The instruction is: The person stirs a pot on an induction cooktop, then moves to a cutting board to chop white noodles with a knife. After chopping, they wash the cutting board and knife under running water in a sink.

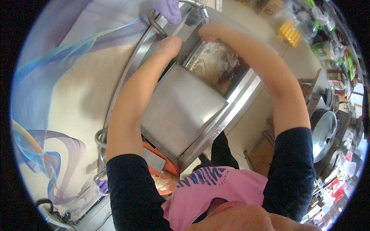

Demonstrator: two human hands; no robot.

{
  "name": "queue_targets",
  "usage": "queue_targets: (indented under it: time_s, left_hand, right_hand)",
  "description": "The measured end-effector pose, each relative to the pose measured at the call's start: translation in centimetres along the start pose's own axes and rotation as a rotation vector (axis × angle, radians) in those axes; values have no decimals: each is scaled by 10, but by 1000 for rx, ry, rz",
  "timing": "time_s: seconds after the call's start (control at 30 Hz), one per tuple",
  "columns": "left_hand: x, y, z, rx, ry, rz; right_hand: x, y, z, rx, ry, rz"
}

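Before me is a stainless steel sink unit (131, 65), with a flat square metal cover (185, 106) lying over its nearer part. Beyond the cover an uncovered basin (216, 63) shows a wet, stained or foamy surface. My left hand (172, 46), fingers curled, is over the wall side of the unit, close to a curved metal pipe (156, 24). My right hand (208, 32) is bent down at the far end of the basin, below a metal fitting (203, 13). The fingers of both hands are largely hidden, so any grip cannot be told. A purple cloth (169, 10) hangs over the pipe.
A patterned wall (86, 86) borders the unit on the left. An orange container (166, 161) stands at the near end. On the right are a large metal lid or pan (325, 138), a yellow ridged object (290, 33) on the tiled floor, and many bags and kitchen items.
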State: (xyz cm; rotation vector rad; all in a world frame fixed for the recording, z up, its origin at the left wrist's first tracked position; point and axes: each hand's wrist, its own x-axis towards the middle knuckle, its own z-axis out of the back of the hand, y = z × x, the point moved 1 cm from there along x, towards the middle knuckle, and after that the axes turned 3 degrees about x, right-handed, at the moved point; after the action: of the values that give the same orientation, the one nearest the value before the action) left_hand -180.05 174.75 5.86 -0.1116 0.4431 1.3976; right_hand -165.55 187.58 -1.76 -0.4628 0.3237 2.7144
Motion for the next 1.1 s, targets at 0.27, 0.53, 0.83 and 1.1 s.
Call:
queue_targets:
  time_s: [0.27, 0.53, 0.83, 1.1]
  left_hand:
    - [4, 13, -26, -96, -220, -35]
    - [10, 20, -41, -155, -257, -63]
    - [7, 32, -49, -509, -370, -30]
    - [11, 23, -43, -895, -249, 270]
  right_hand:
    - [17, 3, 0, 304, 623, -130]
    - [15, -13, 3, 592, 945, -200]
    - [18, -17, 12, 697, 1020, -198]
    - [2, -16, 9, 675, 801, -249]
